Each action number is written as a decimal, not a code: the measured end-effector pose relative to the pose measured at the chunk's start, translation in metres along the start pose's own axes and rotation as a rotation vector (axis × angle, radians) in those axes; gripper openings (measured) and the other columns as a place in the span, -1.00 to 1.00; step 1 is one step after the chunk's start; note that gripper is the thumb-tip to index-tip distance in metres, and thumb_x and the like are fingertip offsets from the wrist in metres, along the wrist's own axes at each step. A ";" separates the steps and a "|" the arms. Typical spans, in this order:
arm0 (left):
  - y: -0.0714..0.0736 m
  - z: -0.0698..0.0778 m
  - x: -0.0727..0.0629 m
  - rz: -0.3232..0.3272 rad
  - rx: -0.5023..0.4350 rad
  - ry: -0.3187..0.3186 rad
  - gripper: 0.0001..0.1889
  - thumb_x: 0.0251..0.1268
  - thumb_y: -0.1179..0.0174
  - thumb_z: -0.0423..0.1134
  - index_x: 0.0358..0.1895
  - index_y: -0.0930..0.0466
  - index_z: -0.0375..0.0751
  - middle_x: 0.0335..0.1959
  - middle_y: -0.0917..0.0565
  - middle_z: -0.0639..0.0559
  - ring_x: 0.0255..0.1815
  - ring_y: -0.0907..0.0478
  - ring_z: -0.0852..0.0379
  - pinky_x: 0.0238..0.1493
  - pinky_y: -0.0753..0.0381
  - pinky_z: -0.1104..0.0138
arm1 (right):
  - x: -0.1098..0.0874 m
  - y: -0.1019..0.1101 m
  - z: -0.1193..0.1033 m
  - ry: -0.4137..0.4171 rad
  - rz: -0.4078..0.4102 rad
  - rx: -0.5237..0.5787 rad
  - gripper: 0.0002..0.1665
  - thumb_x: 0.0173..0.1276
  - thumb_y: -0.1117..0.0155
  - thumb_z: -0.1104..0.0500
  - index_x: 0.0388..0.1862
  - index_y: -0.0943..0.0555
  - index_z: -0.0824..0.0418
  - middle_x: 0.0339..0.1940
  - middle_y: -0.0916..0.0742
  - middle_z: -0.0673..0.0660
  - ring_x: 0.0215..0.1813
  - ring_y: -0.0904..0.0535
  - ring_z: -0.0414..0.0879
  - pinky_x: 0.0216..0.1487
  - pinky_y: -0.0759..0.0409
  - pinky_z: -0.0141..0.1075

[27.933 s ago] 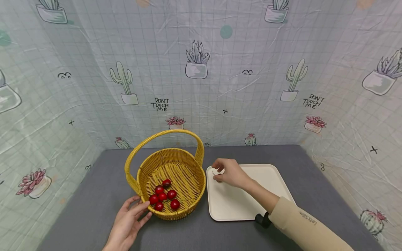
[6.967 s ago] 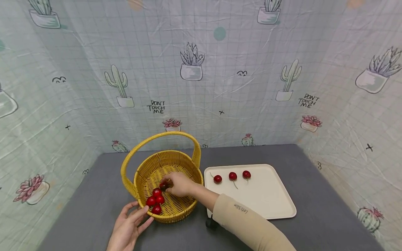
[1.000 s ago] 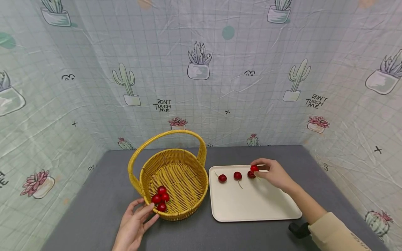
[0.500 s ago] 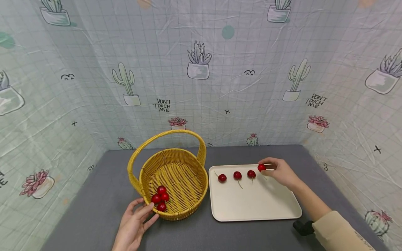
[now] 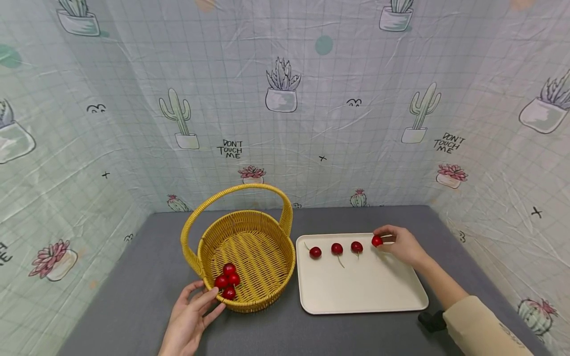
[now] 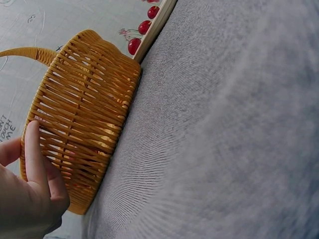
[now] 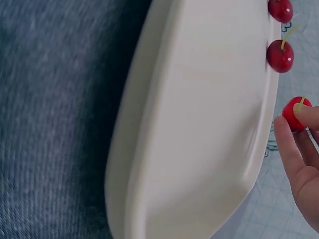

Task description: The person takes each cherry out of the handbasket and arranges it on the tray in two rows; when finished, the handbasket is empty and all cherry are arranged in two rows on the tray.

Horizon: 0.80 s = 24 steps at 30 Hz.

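Observation:
A yellow wicker basket (image 5: 267,291) with a tall arched handle stands on the left, several red cherries (image 5: 229,280) gathered at its near left side. My left hand (image 5: 189,316) holds the basket's near left rim; the left wrist view has one finger (image 6: 35,159) against the outer weave. To the right lies a cream rectangular tray (image 5: 360,287) with three cherries (image 5: 337,249) in a row along its far side, stems showing. Between thumb and fingers my right hand (image 5: 403,246) pinches another cherry (image 7: 295,113) near the tray's far right corner, its stem visible in the right wrist view.
A grey cloth (image 5: 258,336) covers the table. Behind and at both sides hangs a patterned curtain (image 5: 320,123) with cactus drawings. A black strap piece (image 5: 432,321) sits by my right sleeve (image 5: 481,324), close to the tray's near right corner.
Since seven seconds ago my right hand has brought a cherry out of the basket to the tray. Over the last second it moved right, past the third cherry. My left hand stays at the rim.

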State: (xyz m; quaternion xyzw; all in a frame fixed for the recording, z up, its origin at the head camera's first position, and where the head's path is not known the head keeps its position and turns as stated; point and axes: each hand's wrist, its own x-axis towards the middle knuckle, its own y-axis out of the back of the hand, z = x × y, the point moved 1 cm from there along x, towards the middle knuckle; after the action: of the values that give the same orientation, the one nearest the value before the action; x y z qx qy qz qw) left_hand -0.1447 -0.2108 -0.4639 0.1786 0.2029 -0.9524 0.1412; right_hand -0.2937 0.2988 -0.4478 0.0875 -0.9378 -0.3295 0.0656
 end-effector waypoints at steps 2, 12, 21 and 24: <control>0.000 0.000 0.000 0.000 0.002 -0.001 -0.62 0.54 -0.20 -0.36 0.13 -0.18 0.00 -0.19 -0.50 0.10 -0.08 -0.65 0.16 0.19 -0.73 0.12 | 0.001 0.000 0.003 -0.021 0.004 -0.024 -0.59 0.35 -0.44 0.38 0.15 -0.61 0.42 0.05 -0.72 0.33 0.15 -0.63 0.29 0.02 -0.75 -0.08; 0.000 -0.001 0.000 0.005 -0.005 -0.005 -0.64 0.54 -0.20 -0.36 0.12 -0.20 0.01 -0.19 -0.52 0.11 -0.09 -0.66 0.17 0.18 -0.73 0.12 | 0.006 -0.001 0.014 -0.037 -0.022 -0.096 -0.61 0.32 -0.43 0.38 0.13 -0.67 0.39 0.02 -0.74 0.31 0.13 -0.62 0.28 0.03 -0.69 0.00; -0.001 -0.001 -0.001 0.006 0.001 -0.005 -0.62 0.53 -0.21 -0.36 0.13 -0.19 0.00 -0.17 -0.52 0.09 -0.09 -0.66 0.17 0.18 -0.74 0.13 | 0.007 -0.003 0.017 -0.033 -0.028 -0.119 -0.61 0.31 -0.41 0.41 0.13 -0.68 0.38 0.00 -0.74 0.30 0.11 -0.61 0.27 0.05 -0.68 0.04; -0.001 0.000 -0.001 0.007 0.002 -0.004 -0.62 0.53 -0.21 -0.35 0.13 -0.18 0.00 -0.13 -0.53 0.08 -0.06 -0.65 0.16 0.18 -0.73 0.13 | 0.008 -0.002 0.016 -0.030 -0.027 -0.119 -0.60 0.29 -0.43 0.40 0.12 -0.67 0.37 0.00 -0.74 0.30 0.10 -0.62 0.26 0.03 -0.69 0.01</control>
State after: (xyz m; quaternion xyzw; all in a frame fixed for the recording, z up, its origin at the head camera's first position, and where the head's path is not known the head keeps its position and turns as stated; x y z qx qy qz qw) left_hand -0.1443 -0.2098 -0.4637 0.1774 0.2009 -0.9525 0.1445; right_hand -0.3040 0.3052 -0.4608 0.0912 -0.9161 -0.3870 0.0522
